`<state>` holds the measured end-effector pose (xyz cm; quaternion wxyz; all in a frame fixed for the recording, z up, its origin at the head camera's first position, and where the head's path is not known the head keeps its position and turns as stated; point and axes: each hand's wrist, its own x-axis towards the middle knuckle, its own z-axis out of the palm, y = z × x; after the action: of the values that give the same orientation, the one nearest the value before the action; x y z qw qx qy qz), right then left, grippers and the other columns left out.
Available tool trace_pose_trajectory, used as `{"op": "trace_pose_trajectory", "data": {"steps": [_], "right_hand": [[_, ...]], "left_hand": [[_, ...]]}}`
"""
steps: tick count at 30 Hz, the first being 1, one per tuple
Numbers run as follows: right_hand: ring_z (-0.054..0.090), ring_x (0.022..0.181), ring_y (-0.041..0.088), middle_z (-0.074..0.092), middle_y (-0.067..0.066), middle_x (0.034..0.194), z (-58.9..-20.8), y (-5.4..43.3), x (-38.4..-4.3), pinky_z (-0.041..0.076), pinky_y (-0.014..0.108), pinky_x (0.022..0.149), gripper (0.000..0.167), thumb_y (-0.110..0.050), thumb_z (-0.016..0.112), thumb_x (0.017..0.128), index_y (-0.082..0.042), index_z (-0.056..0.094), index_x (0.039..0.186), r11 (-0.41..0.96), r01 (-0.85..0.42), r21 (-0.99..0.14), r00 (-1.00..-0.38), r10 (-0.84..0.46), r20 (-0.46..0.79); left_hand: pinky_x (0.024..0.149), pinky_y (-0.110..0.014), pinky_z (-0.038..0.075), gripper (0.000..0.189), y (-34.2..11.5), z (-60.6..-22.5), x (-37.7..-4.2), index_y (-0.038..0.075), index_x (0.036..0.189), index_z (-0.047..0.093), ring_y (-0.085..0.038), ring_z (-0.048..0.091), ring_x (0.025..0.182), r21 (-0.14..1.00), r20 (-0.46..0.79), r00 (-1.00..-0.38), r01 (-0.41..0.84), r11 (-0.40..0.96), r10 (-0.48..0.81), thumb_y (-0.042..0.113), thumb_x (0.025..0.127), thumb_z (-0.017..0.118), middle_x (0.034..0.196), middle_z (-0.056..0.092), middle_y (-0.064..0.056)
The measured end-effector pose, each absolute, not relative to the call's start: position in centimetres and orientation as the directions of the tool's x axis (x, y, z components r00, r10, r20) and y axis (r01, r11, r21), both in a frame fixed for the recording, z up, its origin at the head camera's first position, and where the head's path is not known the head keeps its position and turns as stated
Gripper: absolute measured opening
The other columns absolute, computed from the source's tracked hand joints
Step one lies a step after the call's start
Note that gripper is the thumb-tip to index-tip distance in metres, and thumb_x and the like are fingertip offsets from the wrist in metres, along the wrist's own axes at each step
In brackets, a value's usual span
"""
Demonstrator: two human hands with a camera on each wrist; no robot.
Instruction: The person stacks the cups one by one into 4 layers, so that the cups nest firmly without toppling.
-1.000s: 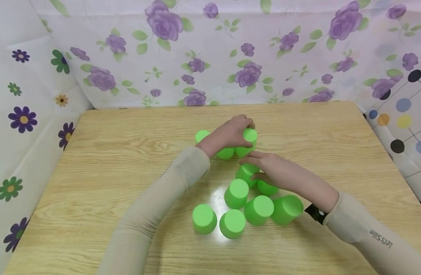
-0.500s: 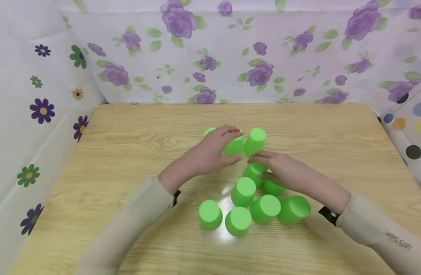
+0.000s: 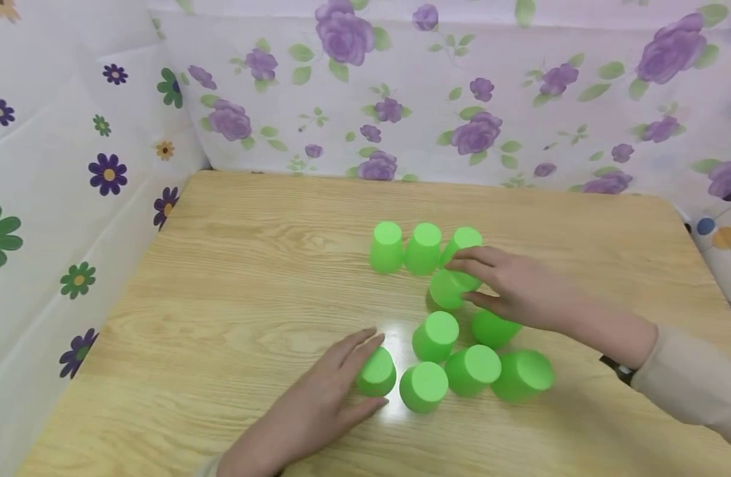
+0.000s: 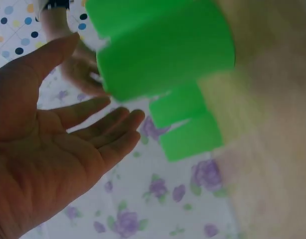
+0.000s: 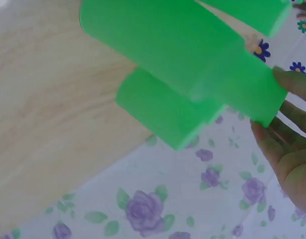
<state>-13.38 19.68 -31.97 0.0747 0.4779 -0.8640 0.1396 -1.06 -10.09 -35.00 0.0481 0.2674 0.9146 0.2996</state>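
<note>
Cups: ten green ones show, standing bottoms up on your wooden table; three form a row at the back, the others sit nearer you, some touching or nearly so.
Left hand: fingers and thumb spread well apart about the front-left cup, fingers toward its far side, thumb toward its near side. From your left wrist, a partly blurred view shows a wide gap between thumb and fingertips; whether they touch the cup, you cannot tell.
Right hand: thumb and fingers grip the upper end of a held cup, just in front of the back row's right end. Your right wrist view shows thumb and fingertips on opposite sides of it.
Right wrist: a black strap beside your pale sleeve.
Backdrop: white cloth with purple flowers, behind the table.
</note>
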Motion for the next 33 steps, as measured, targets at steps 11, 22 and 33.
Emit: {"op": "trace_pose_trajectory", "data": {"steps": [11,22,33], "right_hand": [[0.063,0.079,0.017,0.062,0.007,0.109,-26.0,23.1,-14.7,0.054,0.031,0.063,0.049,-0.019,0.077,0.074,-0.005,0.060,0.117,0.569,-0.813,-0.125,-0.573,-0.740,0.353],[0.062,0.077,0.024,0.065,0.014,0.105,-27.3,26.0,-17.0,0.048,0.036,0.055,0.053,-0.014,0.082,0.068,-0.005,0.062,0.116,0.747,-0.644,-0.167,-0.755,-0.583,0.301],[0.063,0.089,0.031,0.061,0.017,0.111,-31.9,26.8,-17.8,0.052,0.046,0.069,0.047,-0.019,0.076,0.077,-0.005,0.060,0.118,0.802,-0.536,-0.264,-0.844,-0.519,0.136]], "left_hand": [[0.101,-0.034,0.042,0.049,-10.1,-37.5,0.2,0.015,0.133,0.050,-0.015,0.045,0.127,0.726,0.179,-0.893,0.403,0.557,0.413,0.025,0.088,0.065,0.141,0.044,0.005],[0.097,-0.032,0.046,0.049,-9.0,-36.8,-0.3,0.011,0.123,0.056,-0.015,0.054,0.116,0.707,0.158,-0.923,0.354,0.613,0.351,0.016,0.078,0.074,0.124,0.058,-0.001],[0.092,-0.032,0.049,0.046,-8.4,-36.2,-0.7,0.007,0.118,0.057,-0.017,0.057,0.109,0.680,0.121,-0.918,0.354,0.642,0.378,0.010,0.076,0.075,0.117,0.060,-0.005]]}}
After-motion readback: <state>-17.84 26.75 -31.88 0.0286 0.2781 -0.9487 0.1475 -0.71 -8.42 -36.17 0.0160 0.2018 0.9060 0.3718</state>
